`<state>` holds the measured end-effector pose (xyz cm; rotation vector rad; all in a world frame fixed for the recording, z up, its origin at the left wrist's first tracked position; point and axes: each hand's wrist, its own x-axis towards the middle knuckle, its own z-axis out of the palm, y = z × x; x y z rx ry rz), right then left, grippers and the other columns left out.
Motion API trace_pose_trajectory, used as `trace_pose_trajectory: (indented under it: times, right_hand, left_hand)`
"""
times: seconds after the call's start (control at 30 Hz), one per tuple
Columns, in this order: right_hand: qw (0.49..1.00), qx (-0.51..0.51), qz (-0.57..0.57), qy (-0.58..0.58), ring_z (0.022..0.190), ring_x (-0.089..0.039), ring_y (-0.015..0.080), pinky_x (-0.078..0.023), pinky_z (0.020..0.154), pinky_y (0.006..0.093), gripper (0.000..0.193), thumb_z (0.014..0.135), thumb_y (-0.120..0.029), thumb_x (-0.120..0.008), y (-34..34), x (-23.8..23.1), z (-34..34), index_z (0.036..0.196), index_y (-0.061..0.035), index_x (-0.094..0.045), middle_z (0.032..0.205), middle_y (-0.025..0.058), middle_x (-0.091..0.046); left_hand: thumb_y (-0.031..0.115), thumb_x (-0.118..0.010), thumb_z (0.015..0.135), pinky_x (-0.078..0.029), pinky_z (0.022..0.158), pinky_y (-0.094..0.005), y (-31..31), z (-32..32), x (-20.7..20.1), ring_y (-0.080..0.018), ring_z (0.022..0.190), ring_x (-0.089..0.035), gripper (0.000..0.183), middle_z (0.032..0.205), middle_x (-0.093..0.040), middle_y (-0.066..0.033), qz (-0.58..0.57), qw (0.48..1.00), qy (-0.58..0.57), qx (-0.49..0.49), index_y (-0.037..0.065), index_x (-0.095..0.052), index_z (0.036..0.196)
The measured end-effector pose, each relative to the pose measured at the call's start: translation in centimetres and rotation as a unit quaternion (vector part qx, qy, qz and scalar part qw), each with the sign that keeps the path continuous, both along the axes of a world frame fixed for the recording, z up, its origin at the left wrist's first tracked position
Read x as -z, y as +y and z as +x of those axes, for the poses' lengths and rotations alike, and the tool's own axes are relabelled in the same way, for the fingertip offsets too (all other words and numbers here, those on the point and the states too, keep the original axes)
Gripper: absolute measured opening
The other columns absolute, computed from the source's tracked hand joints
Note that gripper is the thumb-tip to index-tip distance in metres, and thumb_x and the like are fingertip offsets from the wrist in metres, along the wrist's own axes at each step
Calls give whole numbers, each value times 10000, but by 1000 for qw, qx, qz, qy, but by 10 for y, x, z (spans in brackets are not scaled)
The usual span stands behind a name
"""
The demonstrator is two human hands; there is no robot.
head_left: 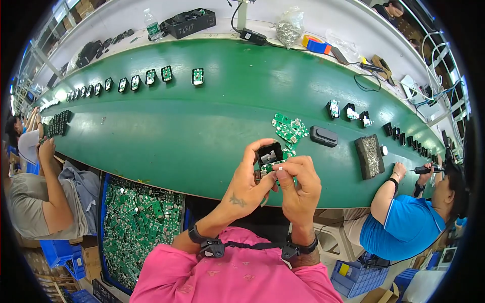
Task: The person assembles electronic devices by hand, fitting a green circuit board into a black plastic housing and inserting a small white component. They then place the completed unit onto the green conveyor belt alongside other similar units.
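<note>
both hands are working a black housing (pixel 269 152) and a green circuit board (pixel 271 165) above the near edge of the worktop (pixel 166 116)
the left grip (pixel 245 180) is clamping around the housing, fingers along its left side and the thumb reaching under the board; the housing is tilting open-side up, the board lying at its near end, between the two hands; the right grip (pixel 302 189) is bringing thumb and forefinger together at the board's right edge, though what they are pinching cannot be told; loose boards (pixel 289 128) are lying just beyond, near a black oblong case (pixel 324 136)
</note>
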<state>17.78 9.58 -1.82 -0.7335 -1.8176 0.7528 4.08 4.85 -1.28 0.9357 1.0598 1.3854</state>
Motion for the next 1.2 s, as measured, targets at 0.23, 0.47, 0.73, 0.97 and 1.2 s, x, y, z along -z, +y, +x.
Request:
trace_pose_trajectory:
  times: [0.23, 0.47, 0.73, 0.97, 1.2]
  right_hand:
    - [991, 79, 77, -80, 746, -579, 258, -467, 653, 357, 54, 884, 5, -655, -13, -11, -2, 894, 12, -602, 852, 118, -607]
    - [975, 10, 130, -178, 747, -577, 330, -463, 640, 401, 78, 833, 37, -654, -11, -36, 1, 886, 22, -598, 840, 144, -581]
    - [972, -39, 97, -210, 714, -553, 339, -441, 619, 413, 86, 820, 48, -645, -8, -46, 8, 880, 16, -592, 819, 145, -557]
    - [971, -61, 105, -206, 710, -557, 334, -436, 615, 409, 89, 818, 55, -637, -5, -49, 12, 879, 18, -583, 813, 146, -555]
    - [975, -78, 88, -186, 708, -557, 329, -436, 615, 404, 93, 812, 56, -637, -5, -49, 15, 871, 15, -578, 816, 146, -560]
  left_hand:
    - [-62, -575, 916, -546, 781, -275, -8, 3, 16, -146, 989, -600, 568, 1306, -509, -126, 168, 955, 203, -133, 36, -334, 1420]
    - [-58, -576, 892, -524, 793, -319, -15, 3, 5, -258, 966, -637, 499, 1228, -593, -178, 183, 948, 215, -151, 33, -460, 1369]
    - [-73, -600, 871, -525, 771, -305, -21, -4, -4, -209, 938, -635, 522, 1169, -615, -148, 174, 938, 276, -119, 48, -467, 1361]
    - [-74, -593, 872, -531, 826, -278, -17, -7, -8, -148, 975, -632, 532, 1227, -608, -122, 176, 945, 262, -87, 21, -443, 1373]
    - [-75, -582, 880, -537, 850, -290, -18, -6, -12, -159, 1013, -632, 528, 1215, -608, -126, 175, 941, 280, -80, 11, -435, 1380]
